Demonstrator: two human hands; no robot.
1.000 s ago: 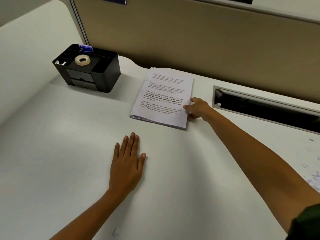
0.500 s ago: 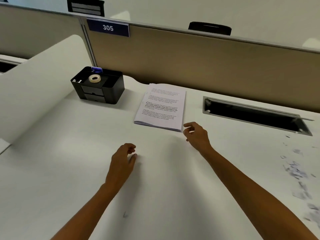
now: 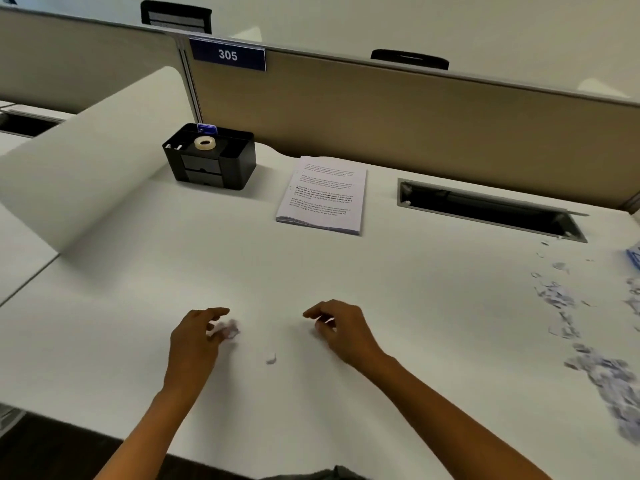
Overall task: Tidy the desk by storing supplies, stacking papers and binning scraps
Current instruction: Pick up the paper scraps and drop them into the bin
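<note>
On the white desk (image 3: 311,278) my left hand (image 3: 195,341) has its fingers curled on a small crumpled paper scrap (image 3: 231,331); the spot is blurred. To its right my right hand (image 3: 341,329) hovers with loosely curled fingers and nothing in them. A second small scrap (image 3: 271,357) lies on the desk between the hands. The squared stack of printed papers (image 3: 323,195) rests farther back. Beyond it to the left, the black organiser (image 3: 211,164) holds a tape roll (image 3: 205,143). Many shredded scraps (image 3: 606,372) litter the right side.
A cable slot (image 3: 485,209) is sunk into the desk at the back right. A beige partition (image 3: 415,116) with a "305" plate (image 3: 228,55) closes the back. A white curved divider (image 3: 93,161) stands at the left. The desk's front edge runs under my forearms.
Both hands have pulled back from the paper stack toward the front of the desk. The left hand's fingers, flat on the desk a second ago, now curl at a scrap. The view has tilted upward.
</note>
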